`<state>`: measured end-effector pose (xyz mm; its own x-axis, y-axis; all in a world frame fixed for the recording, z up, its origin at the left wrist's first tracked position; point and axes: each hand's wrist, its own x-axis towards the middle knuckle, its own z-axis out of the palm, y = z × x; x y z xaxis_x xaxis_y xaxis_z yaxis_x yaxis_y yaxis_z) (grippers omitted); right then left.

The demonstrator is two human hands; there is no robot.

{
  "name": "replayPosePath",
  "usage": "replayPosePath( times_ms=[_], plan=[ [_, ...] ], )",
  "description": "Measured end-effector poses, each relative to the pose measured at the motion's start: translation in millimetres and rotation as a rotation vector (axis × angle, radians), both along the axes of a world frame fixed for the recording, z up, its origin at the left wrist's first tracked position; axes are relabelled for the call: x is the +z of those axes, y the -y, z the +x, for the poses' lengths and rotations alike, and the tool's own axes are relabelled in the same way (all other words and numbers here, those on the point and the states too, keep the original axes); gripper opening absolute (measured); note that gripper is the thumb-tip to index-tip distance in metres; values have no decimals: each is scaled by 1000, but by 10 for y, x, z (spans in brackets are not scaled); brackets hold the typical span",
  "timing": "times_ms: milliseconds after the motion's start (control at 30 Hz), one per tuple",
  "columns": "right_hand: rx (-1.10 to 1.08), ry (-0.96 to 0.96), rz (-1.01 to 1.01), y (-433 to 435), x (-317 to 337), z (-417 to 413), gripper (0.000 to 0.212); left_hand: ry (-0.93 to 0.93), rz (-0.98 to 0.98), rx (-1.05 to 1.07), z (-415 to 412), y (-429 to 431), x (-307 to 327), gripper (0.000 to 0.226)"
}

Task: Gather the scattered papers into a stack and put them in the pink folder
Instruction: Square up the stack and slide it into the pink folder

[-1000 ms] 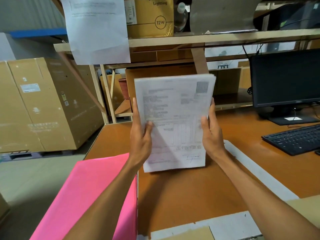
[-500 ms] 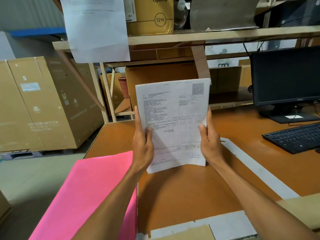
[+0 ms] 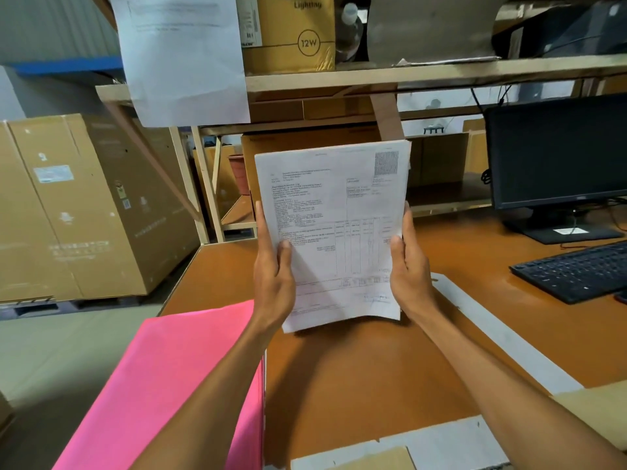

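While my left hand (image 3: 273,283) and right hand (image 3: 412,278) clamp the paper stack (image 3: 334,232) upright by its edges, loose sheets could fan out short of the pink folder (image 3: 176,385).

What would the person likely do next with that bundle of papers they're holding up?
Probably lower the paper stack leftward toward the pink folder. Left hand and right hand grip its side edges, holding it upright above the desk with edges looking even, and the folder lies closed at the desk's left edge.
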<state>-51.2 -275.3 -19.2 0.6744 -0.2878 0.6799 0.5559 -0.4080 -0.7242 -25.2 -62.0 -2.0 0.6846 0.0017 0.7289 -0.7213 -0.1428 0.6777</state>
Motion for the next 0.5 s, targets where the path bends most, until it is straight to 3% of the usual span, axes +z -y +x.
replayPosePath(
  times_ms=[233, 500],
  plan=[
    [39, -62, -29, -22, -260, -28, 57, -20, 2, 9, -69, -30, -216, 67],
    [-1, -44, -49, -52, -52, -39, 58, -22, -8, 42, 37, -66, -116, 69]
  ],
)
